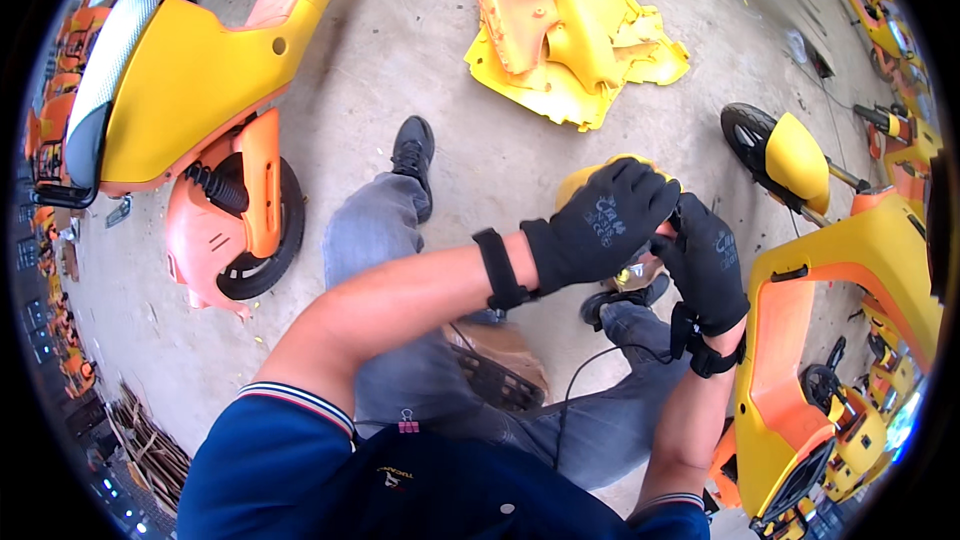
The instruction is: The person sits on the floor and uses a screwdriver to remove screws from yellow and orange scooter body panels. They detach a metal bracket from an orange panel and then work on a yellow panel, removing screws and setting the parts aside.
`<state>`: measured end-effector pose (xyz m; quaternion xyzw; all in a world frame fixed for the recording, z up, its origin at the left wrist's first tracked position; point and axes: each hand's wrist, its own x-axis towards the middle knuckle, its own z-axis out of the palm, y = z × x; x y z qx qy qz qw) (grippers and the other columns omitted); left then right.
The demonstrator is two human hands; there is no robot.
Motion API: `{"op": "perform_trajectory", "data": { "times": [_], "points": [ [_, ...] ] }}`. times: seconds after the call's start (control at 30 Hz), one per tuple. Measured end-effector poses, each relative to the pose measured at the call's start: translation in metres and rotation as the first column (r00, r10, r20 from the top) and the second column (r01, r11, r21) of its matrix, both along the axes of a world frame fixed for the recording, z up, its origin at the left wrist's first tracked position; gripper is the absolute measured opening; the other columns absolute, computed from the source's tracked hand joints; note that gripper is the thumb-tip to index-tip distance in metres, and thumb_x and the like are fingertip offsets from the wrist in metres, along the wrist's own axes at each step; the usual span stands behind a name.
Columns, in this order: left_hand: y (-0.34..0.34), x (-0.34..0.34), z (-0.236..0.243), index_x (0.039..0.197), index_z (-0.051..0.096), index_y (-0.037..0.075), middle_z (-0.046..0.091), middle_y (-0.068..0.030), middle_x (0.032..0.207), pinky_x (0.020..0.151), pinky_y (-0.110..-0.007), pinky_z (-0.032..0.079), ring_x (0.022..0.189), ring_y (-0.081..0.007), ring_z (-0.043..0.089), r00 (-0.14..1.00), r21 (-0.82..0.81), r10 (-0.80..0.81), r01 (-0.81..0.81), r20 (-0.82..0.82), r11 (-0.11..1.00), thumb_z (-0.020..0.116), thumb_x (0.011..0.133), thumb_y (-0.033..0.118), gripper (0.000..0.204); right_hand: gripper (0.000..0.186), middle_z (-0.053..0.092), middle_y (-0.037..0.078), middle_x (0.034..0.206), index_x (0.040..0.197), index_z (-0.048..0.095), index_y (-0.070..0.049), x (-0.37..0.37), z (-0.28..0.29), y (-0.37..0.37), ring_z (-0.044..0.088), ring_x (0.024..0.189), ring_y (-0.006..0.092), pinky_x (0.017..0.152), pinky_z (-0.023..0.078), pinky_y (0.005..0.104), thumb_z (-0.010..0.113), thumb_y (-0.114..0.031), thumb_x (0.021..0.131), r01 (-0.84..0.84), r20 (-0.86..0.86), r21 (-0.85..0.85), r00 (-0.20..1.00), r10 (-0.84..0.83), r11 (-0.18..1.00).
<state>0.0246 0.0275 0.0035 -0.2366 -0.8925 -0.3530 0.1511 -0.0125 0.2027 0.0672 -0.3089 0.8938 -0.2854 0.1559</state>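
Above your knees, your 2 gloved hands hold a small yellow part point(600, 178). Your left hand point(600, 222) has its grip closed over the top of it. Your right hand point(706, 262) pinches its side. Yellow scooters point(190, 80) stand around you on the floor point(420, 50).

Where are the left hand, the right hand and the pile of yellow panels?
left hand point(598, 223), head view, back of glove.
right hand point(708, 262), head view, back of glove.
pile of yellow panels point(570, 25), head view, middle panel.
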Motion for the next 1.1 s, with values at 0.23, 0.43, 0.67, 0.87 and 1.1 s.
{"op": "perform_trajectory", "data": {
  "times": [0.23,0.43,0.67,0.87,1.1],
  "points": [
    [-0.016,-0.003,0.001,0.129,0.049,-0.003,0.06,-0.0173,0.108,0.094,-0.044,0.043,0.099,-0.0324,0.058,0.994,-0.175,-0.059,0.075,0.097,0.982,0.07,0.078,0.028,0.063,0.032,0.061,0.014,0.088,0.104,0.055,-0.003,0.006,-0.012,-0.013,0.062,0.078,0.0289,0.071,0.05,0.0348,0.067,0.005,0.076,-0.048,-0.036,-0.069,0.998,0.045,0.996],
    [-0.017,-0.016,-0.006,0.118,0.054,0.001,0.063,-0.0164,0.097,0.083,-0.046,0.045,0.092,-0.0323,0.06,0.972,-0.044,-0.007,0.018,0.235,0.999,0.073,0.076,0.027,0.053,0.04,0.062,0.016,0.1,0.115,0.053,-0.002,-0.002,-0.025,-0.016,0.062,0.083,0.0324,0.073,0.05,0.0387,0.065,0.002,0.077,0.04,0.027,-0.172,0.999,-0.036,0.984],
    [-0.023,-0.015,-0.011,0.097,0.061,0.008,0.064,-0.0141,0.092,0.084,-0.044,0.043,0.088,-0.0324,0.06,0.971,-0.185,0.189,-0.161,0.146,0.969,0.073,0.074,0.021,0.029,0.039,0.059,0.011,0.101,0.121,0.051,0.001,-0.012,-0.041,-0.014,0.057,0.075,0.0139,0.067,0.05,0.0294,0.059,-0.007,0.084,0.52,0.396,-0.241,0.823,-0.406,0.819],
    [-0.047,-0.02,-0.011,0.09,0.064,0.017,0.067,-0.0089,0.085,0.078,-0.045,0.043,0.084,-0.0311,0.063,0.904,-0.382,0.343,-0.232,0.254,0.895,0.07,0.075,0.026,0.019,0.038,0.059,0.01,0.093,0.124,0.058,-0.004,-0.01,-0.052,-0.004,0.057,0.075,0.017,0.067,0.05,0.0292,0.056,-0.009,0.086,0.329,0.406,-0.191,0.884,-0.231,0.925],
    [-0.064,-0.023,0.008,0.095,0.07,0.016,0.069,-0.0082,0.091,0.075,-0.044,0.046,0.086,-0.0289,0.065,0.873,-0.453,0.318,-0.13,0.37,0.882,0.066,0.077,0.024,0.021,0.035,0.054,0.005,0.073,0.123,0.052,-0.006,-0.003,-0.043,-0.011,0.054,0.062,0.0145,0.057,0.047,0.031,0.056,-0.01,0.089,0.29,0.393,-0.084,0.889,-0.236,0.953]
  ]
}}
